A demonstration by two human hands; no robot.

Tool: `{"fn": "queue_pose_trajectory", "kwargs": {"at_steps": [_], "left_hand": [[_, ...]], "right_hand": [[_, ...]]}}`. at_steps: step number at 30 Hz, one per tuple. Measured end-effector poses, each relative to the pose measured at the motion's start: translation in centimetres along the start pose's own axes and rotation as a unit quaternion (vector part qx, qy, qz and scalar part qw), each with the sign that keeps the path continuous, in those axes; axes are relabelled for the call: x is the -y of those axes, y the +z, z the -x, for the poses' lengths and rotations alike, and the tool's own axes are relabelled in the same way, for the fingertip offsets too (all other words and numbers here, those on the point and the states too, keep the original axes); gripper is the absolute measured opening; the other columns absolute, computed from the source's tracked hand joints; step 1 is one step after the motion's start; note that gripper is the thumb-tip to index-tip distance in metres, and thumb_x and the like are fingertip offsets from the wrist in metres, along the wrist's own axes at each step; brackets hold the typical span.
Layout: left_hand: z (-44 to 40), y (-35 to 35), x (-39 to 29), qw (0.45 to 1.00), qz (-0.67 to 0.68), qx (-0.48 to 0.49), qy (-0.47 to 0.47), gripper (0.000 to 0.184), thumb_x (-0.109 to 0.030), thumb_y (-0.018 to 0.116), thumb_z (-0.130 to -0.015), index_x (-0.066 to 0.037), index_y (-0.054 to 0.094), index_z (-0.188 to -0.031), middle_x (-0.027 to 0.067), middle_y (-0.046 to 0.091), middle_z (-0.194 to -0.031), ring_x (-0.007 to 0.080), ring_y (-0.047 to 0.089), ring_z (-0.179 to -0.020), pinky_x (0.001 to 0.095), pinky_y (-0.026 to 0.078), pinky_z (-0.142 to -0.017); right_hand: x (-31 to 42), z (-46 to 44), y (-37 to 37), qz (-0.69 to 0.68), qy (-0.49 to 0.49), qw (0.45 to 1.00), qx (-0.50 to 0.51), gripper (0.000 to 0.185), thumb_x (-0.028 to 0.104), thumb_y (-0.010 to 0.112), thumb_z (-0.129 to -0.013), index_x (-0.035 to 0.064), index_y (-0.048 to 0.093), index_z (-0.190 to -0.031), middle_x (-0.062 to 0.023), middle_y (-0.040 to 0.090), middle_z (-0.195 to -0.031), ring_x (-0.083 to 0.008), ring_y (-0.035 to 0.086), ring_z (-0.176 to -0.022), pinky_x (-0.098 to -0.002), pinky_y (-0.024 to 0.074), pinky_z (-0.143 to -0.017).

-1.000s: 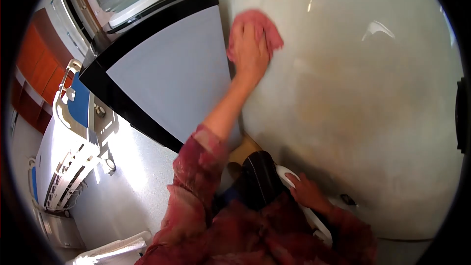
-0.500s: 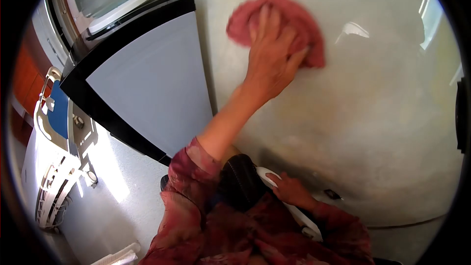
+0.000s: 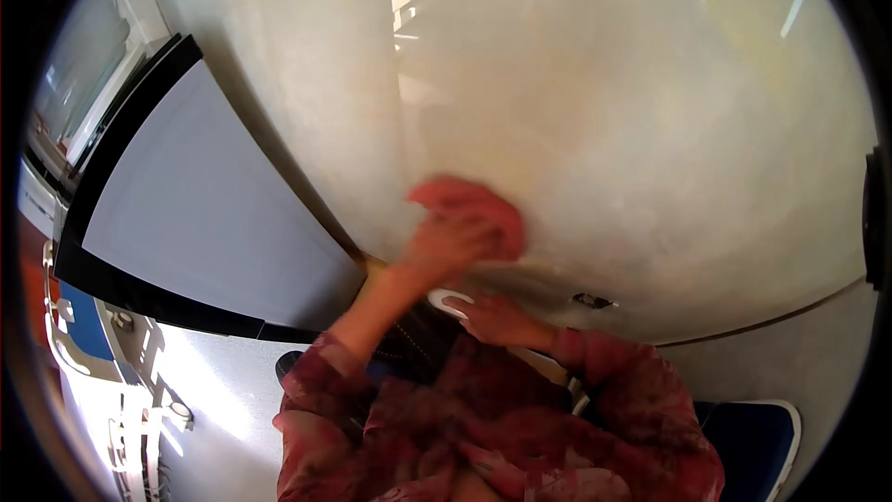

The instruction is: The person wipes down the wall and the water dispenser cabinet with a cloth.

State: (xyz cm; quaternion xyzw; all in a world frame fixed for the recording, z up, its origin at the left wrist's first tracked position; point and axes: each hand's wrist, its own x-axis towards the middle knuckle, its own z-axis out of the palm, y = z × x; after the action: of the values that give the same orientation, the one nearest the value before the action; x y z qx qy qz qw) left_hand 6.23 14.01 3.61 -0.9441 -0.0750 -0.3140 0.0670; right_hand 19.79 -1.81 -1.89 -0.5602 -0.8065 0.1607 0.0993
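Note:
My left hand (image 3: 451, 246) is pressed on a red cloth (image 3: 478, 209) against the pale, glossy wall (image 3: 557, 112), low down near its foot. Motion blurs the hand and the cloth, but the fingers lie over the fabric. Just below and to the right, my right hand (image 3: 502, 321) has its fingers around the end of a white, rounded bar (image 3: 451, 302). Most of that bar is hidden by the hand and sleeve.
A grey-fronted cabinet with black edges (image 3: 218, 195) stands against the wall at left, with a clear water bottle (image 3: 88, 56) on top. A dark wall fitting (image 3: 593, 300) sits right of my hands. A blue seat (image 3: 753, 446) is behind right; a wheeled bed (image 3: 93, 344) is at left.
The left hand and cloth have come down the wall from high up to near its foot. My right hand stays on the white bar, while the view has turned right and upward.

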Motion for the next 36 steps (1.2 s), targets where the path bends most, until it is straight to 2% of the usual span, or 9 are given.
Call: {"fn": "queue_pose_trajectory", "kwargs": {"at_steps": [5,10,11,17,23,26,30,34,36], "left_hand": [[-6.7,-10.2,6.0,0.94,0.007,-0.252,-0.23,0.018,-0.016,0.072,-0.088,-0.001,0.067,-0.097,0.0322,0.041,-0.144,0.0624,0.032,-0.136,0.0668,0.031,-0.105],[-17.0,-14.1,1.5,0.932,-0.093,-0.344,-0.059,0.02,-0.02,0.074,-0.084,-0.004,0.065,-0.091,0.0303,0.043,-0.15,0.0544,0.027,-0.145,0.0571,0.027,-0.114],[-18.2,-13.0,-0.8,0.931,-0.11,-0.347,-0.035,0.016,-0.027,0.074,-0.08,-0.017,0.071,-0.092,0.0154,0.052,-0.145,0.0441,0.043,-0.136,0.0595,0.036,-0.095],[-16.8,-1.3,-10.8,0.961,-0.011,-0.144,0.235,0.033,-0.021,0.063,-0.083,-0.019,0.073,-0.113,-0.0039,0.059,-0.135,0.0177,0.053,-0.127,0.0491,0.04,-0.106],[-11.9,-2.6,-8.3,0.984,-0.026,0.121,0.126,0.044,-0.019,0.06,-0.088,-0.019,0.062,-0.132,-0.0046,0.063,-0.13,0.0193,0.057,-0.124,0.0446,0.043,-0.1],[-13.5,-7.5,-4.0,0.988,-0.107,-0.076,0.086,0.024,-0.02,0.077,-0.073,-0.026,0.073,-0.096,-0.0043,0.063,-0.126,0.0302,0.057,-0.12,0.0517,0.04,-0.093],[-20.2,-13.7,-3.2,0.954,-0.109,-0.279,0.019,0.034,-0.012,0.082,-0.066,-0.011,0.074,-0.099,0.0209,0.048,-0.15,0.054,0.038,-0.138,0.059,0.034,-0.107],[-26.4,-15.6,-7.4,0.949,-0.079,-0.27,0.146,0.017,-0.012,0.077,-0.067,-0.008,0.065,-0.077,0.0164,0.06,-0.125,0.0492,0.051,-0.125,0.0585,0.035,-0.105],[-27.5,-13.6,-10.2,0.942,-0.087,-0.234,0.224,0.013,-0.023,0.073,-0.072,-0.021,0.067,-0.084,0.0035,0.063,-0.118,0.0298,0.06,-0.113,0.0628,0.035,-0.101]], "right_hand": [[-1.1,0.1,1.5,0.006,-0.029,0.999,-0.039,0.052,0.02,0.068,-0.088,0.0152,0.053,-0.138,-0.021,0.06,-0.105,-0.0403,0.067,-0.077,-0.0486,0.0571,-0.063],[-1.2,0.3,1.4,0.008,-0.022,0.998,-0.05,0.049,0.021,0.067,-0.089,0.0161,0.053,-0.137,-0.0198,0.06,-0.099,-0.0387,0.065,-0.078,-0.0476,0.0559,-0.064],[-1.1,0.3,1.4,-0.013,-0.014,0.999,-0.037,0.048,0.019,0.066,-0.09,0.0139,0.054,-0.136,-0.0222,0.061,-0.099,-0.041,0.066,-0.079,-0.0501,0.0558,-0.065],[-3.8,-1.4,6.1,-0.189,-0.099,0.959,-0.189,0.027,0.015,0.064,-0.089,0.0066,0.061,-0.115,-0.0217,0.062,-0.093,-0.0395,0.065,-0.084,-0.0494,0.0534,-0.064],[-2.8,-0.8,5.1,-0.074,-0.081,0.956,-0.271,0.017,0.013,0.063,-0.087,0.0038,0.059,-0.1,-0.0209,0.061,-0.086,-0.0383,0.064,-0.081,-0.0482,0.0517,-0.063],[-1.2,1.1,0.6,-0.043,-0.016,0.996,-0.08,0.022,0.014,0.064,-0.085,0.0043,0.061,-0.105,-0.0195,0.062,-0.086,-0.0376,0.065,-0.079,-0.0493,0.0524,-0.063],[-1.5,1.5,1.9,-0.041,-0.052,0.985,-0.161,0.024,0.018,0.055,-0.094,0.0078,0.064,-0.115,-0.0197,0.059,-0.083,-0.0355,0.062,-0.066,-0.049,0.0504,-0.061],[-2.0,0.5,5.3,0.003,-0.052,0.963,-0.264,0.033,0.033,0.051,-0.104,0.0051,0.067,-0.112,-0.0247,0.062,-0.083,-0.0386,0.063,-0.074,-0.0523,0.0477,-0.066],[-1.9,0.4,5.7,0.042,-0.005,0.952,-0.302,0.035,0.036,0.052,-0.103,0.0056,0.067,-0.114,-0.0266,0.064,-0.088,-0.0412,0.063,-0.075,-0.0531,0.0483,-0.066]]}}
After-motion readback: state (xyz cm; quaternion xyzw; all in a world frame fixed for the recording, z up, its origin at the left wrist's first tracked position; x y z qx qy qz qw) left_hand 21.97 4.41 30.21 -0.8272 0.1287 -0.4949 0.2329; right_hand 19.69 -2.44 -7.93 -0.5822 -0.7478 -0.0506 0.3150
